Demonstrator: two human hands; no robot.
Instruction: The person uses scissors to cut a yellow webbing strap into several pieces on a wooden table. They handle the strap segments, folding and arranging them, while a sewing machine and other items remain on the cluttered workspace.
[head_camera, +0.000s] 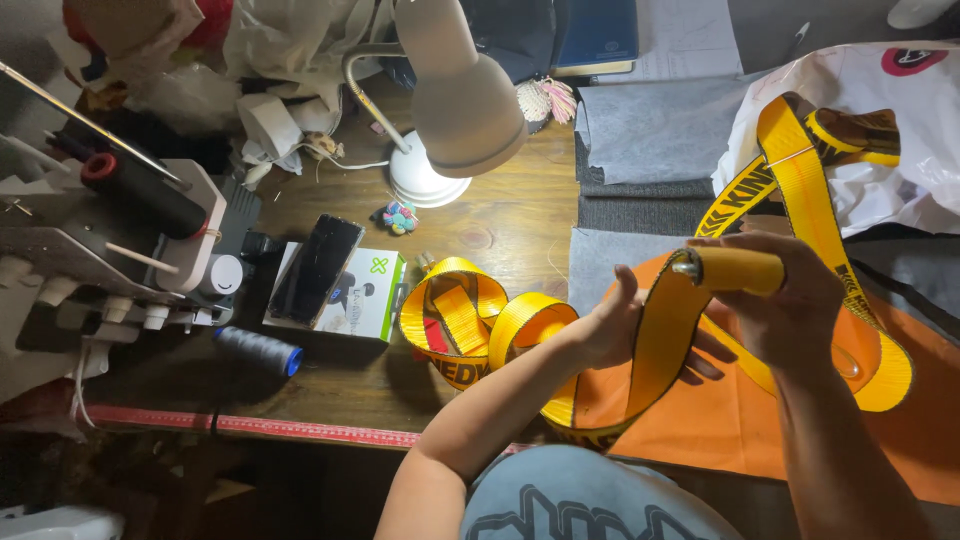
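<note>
The wooden surface (500, 225) is crowded at left; orange fabric (760, 420) overhangs its near edge. The yellow strap (665, 335) loops from coils up toward the far right. The right hand (790, 300) has its grip clamped on a yellow lighter (735, 270), lying crosswise, metal tip left. The left hand (615, 325) pinches the strap's edge.

— Support surface?
— Wooden table (500, 225), brown, knots visible, a red measuring strip (250, 425) along its near edge.

— Items directly on it, left side?
— Sewing machine (110, 240), white and grey; dark blue thread spool (258, 351) lying on its side; white-and-green box (360, 297) with a black phone (315, 268) on top.

— Centre?
— White desk lamp (430, 175) on a round base; small multicoloured trinket (399, 216) just beside the base; coiled yellow webbing strap (480, 320).

— Right side?
— Grey felt sheets (650, 130), orange fabric (740, 420), white plastic bag (900, 130).
</note>
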